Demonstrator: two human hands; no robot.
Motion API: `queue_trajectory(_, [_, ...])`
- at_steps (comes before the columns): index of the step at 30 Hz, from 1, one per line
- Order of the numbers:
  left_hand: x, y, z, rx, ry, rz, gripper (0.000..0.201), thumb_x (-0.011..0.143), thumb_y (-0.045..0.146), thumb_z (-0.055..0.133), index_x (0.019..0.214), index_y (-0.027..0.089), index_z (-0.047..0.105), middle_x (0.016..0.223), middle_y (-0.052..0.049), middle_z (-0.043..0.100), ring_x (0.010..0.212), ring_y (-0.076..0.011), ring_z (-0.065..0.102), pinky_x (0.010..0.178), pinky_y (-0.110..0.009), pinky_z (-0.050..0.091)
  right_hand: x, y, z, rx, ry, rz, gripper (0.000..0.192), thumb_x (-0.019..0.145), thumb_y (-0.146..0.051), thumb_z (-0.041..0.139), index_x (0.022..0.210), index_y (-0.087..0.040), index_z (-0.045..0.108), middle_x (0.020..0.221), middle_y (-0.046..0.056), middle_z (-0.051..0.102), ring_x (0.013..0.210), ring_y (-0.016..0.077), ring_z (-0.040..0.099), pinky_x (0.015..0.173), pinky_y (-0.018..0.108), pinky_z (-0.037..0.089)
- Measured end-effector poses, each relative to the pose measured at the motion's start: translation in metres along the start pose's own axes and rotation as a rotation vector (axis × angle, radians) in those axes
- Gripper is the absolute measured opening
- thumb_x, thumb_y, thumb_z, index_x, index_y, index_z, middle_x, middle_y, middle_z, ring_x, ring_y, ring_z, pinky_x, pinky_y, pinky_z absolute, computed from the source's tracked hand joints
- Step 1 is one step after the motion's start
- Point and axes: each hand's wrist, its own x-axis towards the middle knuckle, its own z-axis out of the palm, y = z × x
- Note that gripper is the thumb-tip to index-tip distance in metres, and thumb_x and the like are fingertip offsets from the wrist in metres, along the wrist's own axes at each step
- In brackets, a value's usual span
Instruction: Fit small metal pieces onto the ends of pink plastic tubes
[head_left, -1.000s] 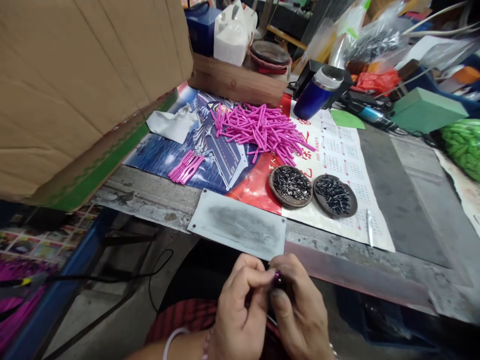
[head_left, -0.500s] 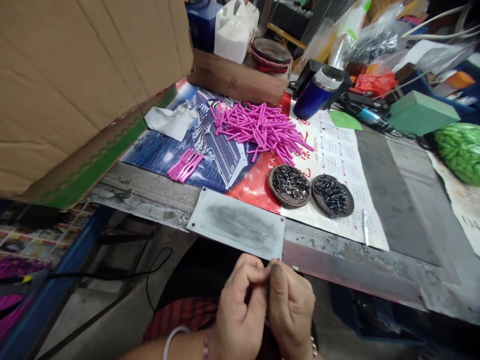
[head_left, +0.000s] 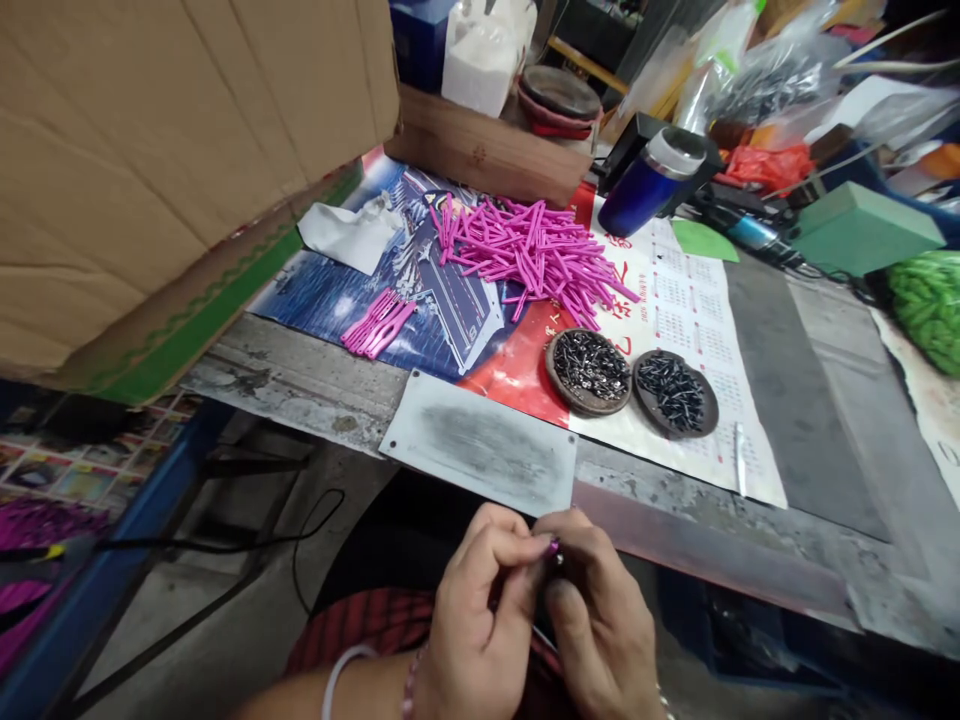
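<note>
So the left hand (head_left: 480,605) is pinching a tiny purple piece (head_left: 553,547) with thumb and fingers, just off the pale plate (head_left: 480,440) at its 5 o'clock, while the right hand (head_left: 607,620) curls in beside it, though I can't tell what that one's gripping. From the hands, the heap of pink sticks (head_left: 536,255) sits way back at 12, plus a dark bowl (head_left: 707,408) at 1.

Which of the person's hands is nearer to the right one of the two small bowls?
Right. The right hand is at the table's near edge, below and left of the bowl; the left hand is farther left.
</note>
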Motion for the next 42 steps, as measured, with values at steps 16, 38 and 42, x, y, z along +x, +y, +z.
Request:
queue_trajectory(16, [0.002, -0.001, 0.0, 0.038, 0.004, 0.012, 0.023, 0.099, 0.006, 0.047, 0.105, 0.024, 0.06, 0.094, 0.001, 0.057, 0.087, -0.0104, 0.06, 0.084, -0.017, 0.051, -0.009, 0.002, 0.02, -0.011, 0.223, 0.012, 0.015, 0.096, -0.006, 0.057, 0.096, -0.021, 0.061, 0.092, 0.003, 0.064, 0.083, 0.0144, 0.064, 0.074, 0.025, 0.052])
queue_trajectory(38, [-0.001, 0.002, -0.003, 0.019, -0.006, -0.009, 0.023, 0.1, 0.006, 0.047, 0.106, 0.025, 0.059, 0.096, 0.001, 0.056, 0.09, -0.0113, 0.061, 0.083, -0.018, 0.05, -0.001, 0.004, 0.006, 0.139, 0.003, 0.073, 0.005, 0.1, -0.018, 0.052, 0.099, -0.023, 0.054, 0.091, 0.002, 0.059, 0.086, 0.0156, 0.06, 0.074, 0.027, 0.051])
queue_trajectory(42, [0.0, 0.002, -0.002, 0.041, 0.002, -0.001, 0.024, 0.099, 0.005, 0.047, 0.105, 0.025, 0.059, 0.094, 0.001, 0.054, 0.086, -0.0106, 0.058, 0.081, -0.017, 0.05, -0.01, 0.007, 0.007, 0.162, 0.065, 0.085, 0.02, 0.095, -0.011, 0.06, 0.11, -0.024, 0.057, 0.094, 0.002, 0.063, 0.087, 0.0151, 0.064, 0.075, 0.025, 0.055])
